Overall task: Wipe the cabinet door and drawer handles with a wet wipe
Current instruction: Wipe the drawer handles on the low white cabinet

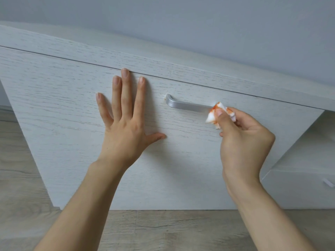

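A pale wood-grain cabinet front [68, 124] fills the middle of the view. A silver bar handle [186, 105] runs across it. My left hand [125, 124] lies flat on the front, left of the handle, fingers straight and spread. My right hand [243, 140] pinches a white wet wipe [215, 113] with orange stains. The wipe is pressed against the right end of the handle, which it hides.
The cabinet top edge [163, 58] runs above the front, with a grey wall [199, 20] behind. A lower white unit [299, 189] with a small handle [328, 183] stands at the right. Wood-look floor [163, 230] lies below.
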{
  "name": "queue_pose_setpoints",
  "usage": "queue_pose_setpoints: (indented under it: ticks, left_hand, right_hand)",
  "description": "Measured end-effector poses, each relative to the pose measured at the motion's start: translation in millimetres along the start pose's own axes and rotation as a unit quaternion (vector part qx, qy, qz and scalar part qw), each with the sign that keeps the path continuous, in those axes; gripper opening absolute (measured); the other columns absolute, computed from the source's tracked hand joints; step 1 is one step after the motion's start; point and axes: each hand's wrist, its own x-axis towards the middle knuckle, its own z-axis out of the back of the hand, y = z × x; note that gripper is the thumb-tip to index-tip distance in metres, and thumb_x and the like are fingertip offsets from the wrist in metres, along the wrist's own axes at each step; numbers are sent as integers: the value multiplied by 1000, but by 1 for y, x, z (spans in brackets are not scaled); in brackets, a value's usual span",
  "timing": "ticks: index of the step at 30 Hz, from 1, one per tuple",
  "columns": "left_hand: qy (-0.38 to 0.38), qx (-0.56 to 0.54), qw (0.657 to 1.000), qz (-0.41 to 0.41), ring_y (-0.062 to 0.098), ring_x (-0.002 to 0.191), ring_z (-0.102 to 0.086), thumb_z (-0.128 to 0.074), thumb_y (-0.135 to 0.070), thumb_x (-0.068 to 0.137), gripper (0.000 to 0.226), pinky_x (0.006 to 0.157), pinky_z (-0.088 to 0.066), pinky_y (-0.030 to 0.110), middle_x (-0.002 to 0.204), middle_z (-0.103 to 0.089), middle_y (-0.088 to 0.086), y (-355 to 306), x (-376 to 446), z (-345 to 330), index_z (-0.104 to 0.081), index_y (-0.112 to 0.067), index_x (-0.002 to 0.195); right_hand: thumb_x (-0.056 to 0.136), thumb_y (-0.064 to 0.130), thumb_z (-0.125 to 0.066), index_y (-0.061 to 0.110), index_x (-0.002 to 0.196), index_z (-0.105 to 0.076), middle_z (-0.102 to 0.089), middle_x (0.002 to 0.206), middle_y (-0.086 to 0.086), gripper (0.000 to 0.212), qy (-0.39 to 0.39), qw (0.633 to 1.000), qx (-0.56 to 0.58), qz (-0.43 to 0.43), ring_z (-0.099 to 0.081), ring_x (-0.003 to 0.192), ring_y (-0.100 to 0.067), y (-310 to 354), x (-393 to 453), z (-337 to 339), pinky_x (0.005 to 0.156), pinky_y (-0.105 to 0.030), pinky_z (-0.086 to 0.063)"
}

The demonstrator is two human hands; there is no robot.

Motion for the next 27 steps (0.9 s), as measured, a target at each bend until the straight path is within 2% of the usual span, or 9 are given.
queue_pose_setpoints:
  ticks: [2, 4, 7, 11, 16, 19, 22, 27]
  left_hand:
    - [1, 6, 1000, 2, 27, 142, 19, -78, -57, 57, 131, 106, 8, 60, 153, 9, 20, -2, -1, 1, 1, -9, 149]
    - [2, 9, 1000, 2, 28, 142, 20, -79, -56, 58, 131, 106, 7, 61, 153, 7, 22, -3, -1, 1, 1, -8, 149]
    - [5, 11, 1000, 5, 23, 140, 25, -78, -56, 59, 131, 107, 8, 60, 154, 8, 23, -4, -1, 2, 3, -9, 150]
    - [12, 18, 1000, -1, 35, 142, 10, -82, -51, 57, 131, 107, 5, 60, 154, 4, 25, -5, -1, 5, 0, -8, 149]
    - [25, 20, 999, -7, 32, 142, 13, -81, -48, 61, 128, 107, 5, 59, 154, 7, 24, -4, -2, 11, 2, -8, 149]
    - [31, 19, 999, 4, 36, 142, 10, -81, -49, 60, 129, 107, 4, 61, 154, 7, 26, -10, -2, 13, 2, -5, 149]
    - [27, 21, 999, 13, 40, 142, 6, -82, -49, 58, 130, 108, 0, 62, 153, 4, 28, -16, -3, 15, -1, -3, 149]
    - [14, 32, 999, 0, 39, 141, -1, -84, -49, 55, 126, 107, -4, 63, 153, -6, 28, -20, 0, 26, -11, -6, 149]
  right_hand:
    - [81, 18, -71, 30, 64, -68, -62, 51, 20, 21, -40, 999, 10, -28, -53, 54, 3, -5, 14, 10, 65, -27, -47]
    - [83, 15, -69, 31, 65, -66, -62, 53, 19, 24, -36, 998, 24, -53, -55, 55, 3, -7, 24, 17, 65, -23, -48]
    - [87, 13, -65, 30, 78, -66, -63, 67, 15, 19, 60, 994, 41, -75, -57, 64, 1, -7, 26, 17, 57, -14, -48]
    - [92, 14, -58, 26, 85, -69, -66, 80, 8, 17, 133, 981, 84, -114, -57, 72, -8, -8, 24, 9, 60, -18, -49]
    - [92, 14, -58, 31, 81, -69, -66, 78, 11, 23, 147, 986, 42, -61, -56, 59, 1, -8, 24, 10, 73, -25, -48]
    - [92, 15, -58, 33, 84, -67, -64, 84, 7, 22, 135, 990, -30, -6, -57, 58, 3, -5, 23, 12, 72, -18, -46]
    - [93, 13, -56, 25, 96, -69, -55, 83, 13, 18, 124, 988, -81, 47, -57, 64, 1, -2, 18, 12, 68, -6, -39]
    - [91, 10, -57, 12, 101, -71, -52, 84, 7, 16, 134, 977, -129, 102, -56, 68, -1, 4, 14, 16, 67, -2, -35]
